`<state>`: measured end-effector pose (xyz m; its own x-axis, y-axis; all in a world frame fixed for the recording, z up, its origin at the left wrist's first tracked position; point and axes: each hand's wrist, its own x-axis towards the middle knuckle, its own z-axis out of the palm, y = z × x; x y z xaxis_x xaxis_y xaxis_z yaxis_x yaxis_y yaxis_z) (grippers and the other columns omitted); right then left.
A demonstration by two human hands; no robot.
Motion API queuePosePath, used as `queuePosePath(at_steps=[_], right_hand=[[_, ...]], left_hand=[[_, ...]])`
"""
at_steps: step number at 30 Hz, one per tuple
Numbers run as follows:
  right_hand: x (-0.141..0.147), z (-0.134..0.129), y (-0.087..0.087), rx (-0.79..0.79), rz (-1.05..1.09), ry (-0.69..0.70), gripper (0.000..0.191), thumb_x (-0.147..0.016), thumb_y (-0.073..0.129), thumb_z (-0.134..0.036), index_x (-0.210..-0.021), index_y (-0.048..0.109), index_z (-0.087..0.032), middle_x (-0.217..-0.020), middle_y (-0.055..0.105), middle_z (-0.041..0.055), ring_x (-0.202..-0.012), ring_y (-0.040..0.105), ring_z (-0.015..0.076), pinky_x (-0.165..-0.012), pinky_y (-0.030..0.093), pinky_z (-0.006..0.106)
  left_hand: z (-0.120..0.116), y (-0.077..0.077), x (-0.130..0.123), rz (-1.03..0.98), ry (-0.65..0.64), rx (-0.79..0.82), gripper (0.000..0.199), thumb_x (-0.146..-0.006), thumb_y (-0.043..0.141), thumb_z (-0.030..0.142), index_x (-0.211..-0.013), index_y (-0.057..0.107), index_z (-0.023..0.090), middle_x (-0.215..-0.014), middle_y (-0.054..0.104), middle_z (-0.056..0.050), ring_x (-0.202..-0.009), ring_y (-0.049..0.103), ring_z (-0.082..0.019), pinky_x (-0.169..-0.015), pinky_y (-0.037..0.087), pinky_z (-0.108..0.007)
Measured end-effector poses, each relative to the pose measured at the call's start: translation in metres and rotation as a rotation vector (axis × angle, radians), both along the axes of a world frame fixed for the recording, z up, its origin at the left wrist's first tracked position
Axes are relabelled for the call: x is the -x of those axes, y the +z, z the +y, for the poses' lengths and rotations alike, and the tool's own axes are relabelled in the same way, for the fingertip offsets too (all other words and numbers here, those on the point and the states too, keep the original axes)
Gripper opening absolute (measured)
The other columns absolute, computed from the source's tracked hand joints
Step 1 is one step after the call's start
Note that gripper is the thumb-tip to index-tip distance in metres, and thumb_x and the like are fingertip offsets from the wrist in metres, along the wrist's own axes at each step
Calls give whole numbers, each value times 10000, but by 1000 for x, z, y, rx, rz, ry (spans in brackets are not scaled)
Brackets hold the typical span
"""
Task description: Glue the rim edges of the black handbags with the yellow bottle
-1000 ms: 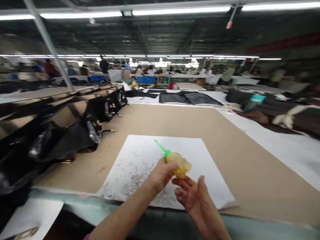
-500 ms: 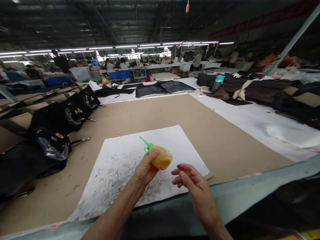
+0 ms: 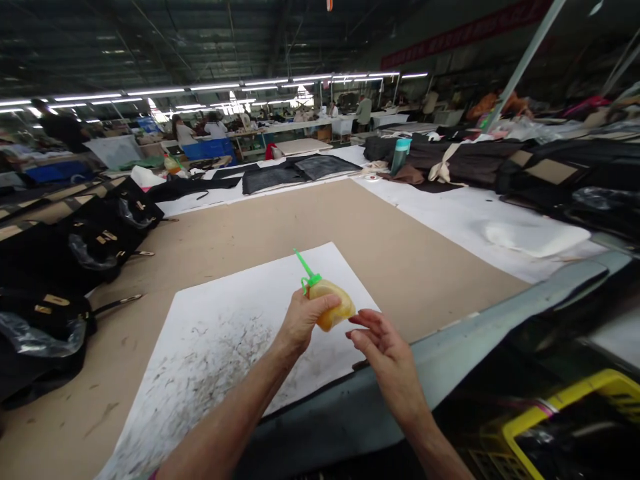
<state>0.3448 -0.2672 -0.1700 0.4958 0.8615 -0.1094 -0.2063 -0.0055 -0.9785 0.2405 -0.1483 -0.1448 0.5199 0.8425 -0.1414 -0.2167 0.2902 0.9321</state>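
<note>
My left hand (image 3: 302, 321) grips a squeeze bottle (image 3: 336, 299) of yellowish liquid, its thumb pressed across the side. The bottle has a green cap with a long thin green nozzle (image 3: 304, 264) pointing up and to the left. Close to the bottle's base, my right hand (image 3: 384, 343) is half curled with its fingers apart and nothing in them. Beneath both hands lies a white sheet (image 3: 210, 300) covered with dark smudges, on a tan board (image 3: 280, 220).
Black bags (image 3: 100, 240) with gold fittings and clear plastic line the left side. Dark fabric pieces (image 3: 300, 173) lie at the far edge, near a teal-lidded bottle (image 3: 400, 157). A yellow crate (image 3: 575, 407) stands low at the right. People work in the background.
The view has swung to the right, bringing the yellow crate into sight. The bottle has tipped so its nozzle stands more upright, and my right hand is nearer its base.
</note>
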Motion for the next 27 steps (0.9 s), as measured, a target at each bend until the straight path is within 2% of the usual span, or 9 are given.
queuePosePath(at_steps=[3, 5, 9, 11, 14, 17, 21, 24, 27], right_hand=[[-7, 2, -3, -45, 63, 1, 516, -731, 756, -437, -1120, 502, -215, -1116, 629, 99, -975, 613, 256, -865, 472, 402], [-10, 3, -5, -82, 68, 5, 521, -730, 764, -399, -1138, 494, -220, -1112, 627, 87, -977, 613, 251, -869, 472, 397], [-16, 7, -7, -126, -29, -40, 359, -799, 698, -354, -1098, 547, -222, -1057, 651, 54, -925, 619, 222, -825, 480, 352], [-22, 8, -9, -130, -84, -101, 254, -812, 673, -361, -1001, 591, -213, -935, 670, 37, -840, 623, 210, -766, 488, 331], [-35, 8, -12, -121, -152, -165, 181, -789, 678, -354, -886, 620, -212, -814, 657, 18, -761, 602, 203, -706, 471, 316], [-51, 6, -16, -112, -224, -208, 127, -763, 691, -304, -858, 655, -228, -823, 645, 15, -791, 567, 213, -762, 438, 329], [-65, 5, -19, -117, -224, -228, 111, -736, 724, -280, -827, 675, -239, -826, 639, 17, -804, 550, 218, -833, 416, 352], [-69, 4, -20, -153, -89, -195, 197, -701, 764, -312, -829, 638, -232, -828, 656, 18, -810, 597, 218, -827, 454, 367], [-73, -1, -16, -179, 70, -136, 323, -689, 776, -365, -944, 629, -233, -969, 690, 59, -916, 639, 255, -863, 478, 426]], left_hand=[[-1, 1, -13, 51, -14, -27, 291, -582, 789, 320, -722, 667, 97, -684, 648, -49, -642, 577, -169, -630, 450, -276], [-1, 0, -20, 73, -42, -50, 290, -596, 782, 323, -728, 662, 94, -687, 647, -51, -637, 575, -168, -619, 446, -274], [-5, -2, -32, 12, -176, -55, 303, -655, 756, 358, -754, 651, 93, -695, 633, -48, -637, 560, -151, -601, 428, -255], [-9, -5, -39, -49, -241, 9, 345, -658, 764, 401, -776, 641, 101, -716, 628, -47, -652, 558, -146, -611, 430, -252], [-14, -7, -51, -81, -219, 126, 422, -634, 790, 471, -799, 612, 125, -736, 612, -30, -665, 548, -129, -625, 434, -243], [-18, -7, -62, -117, -212, 209, 482, -605, 812, 498, -848, 588, 147, -779, 602, -19, -717, 554, -131, -683, 454, -255], [-19, -4, -71, -132, -277, 274, 439, -594, 833, 393, -853, 568, 156, -811, 590, -15, -777, 559, -144, -768, 464, -295], [-14, -4, -73, -70, -248, 187, 386, -589, 819, 302, -846, 574, 150, -781, 581, 0, -742, 545, -134, -736, 452, -280], [-7, -6, -74, 12, -171, 12, 369, -601, 793, 279, -878, 592, 141, -762, 592, 10, -703, 540, -129, -688, 435, -260]])
